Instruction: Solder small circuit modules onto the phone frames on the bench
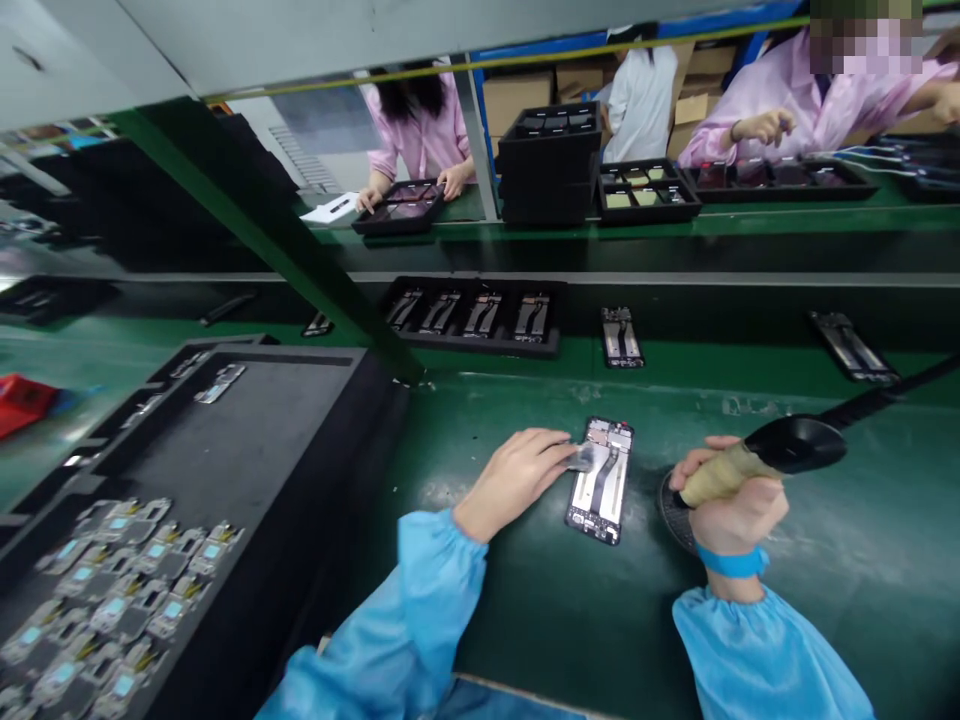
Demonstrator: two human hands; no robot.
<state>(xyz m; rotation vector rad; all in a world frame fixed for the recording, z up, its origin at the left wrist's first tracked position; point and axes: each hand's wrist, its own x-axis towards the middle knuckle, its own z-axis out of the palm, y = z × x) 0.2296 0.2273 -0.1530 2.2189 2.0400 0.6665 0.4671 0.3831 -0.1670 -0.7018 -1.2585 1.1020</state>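
Phone frame (pixel 601 478) lies flat on the green bench (pixel 825 580), pinned at its upper edge by left hand (pixel 512 482) fingertips, apparently to keep it steady. Right hand (pixel 731 500) is clenched around a black tool (pixel 795 443), held just beside the frame. Tray (pixel 247 450) of small parts sits at left.

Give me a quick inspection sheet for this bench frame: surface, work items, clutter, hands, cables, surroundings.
surface: green mat, scuffed pale near the work.
work items: open phone frame flat on the mat; black handheld tool.
clutter: black tray of small parts at left; loose phone frames on the conveyor.
hands: left hand fingertips on the phone frame; right hand gripping the tool, finger taped.
cables: black lead running from the tool.
surroundings: people in pink coats at trays across the line.
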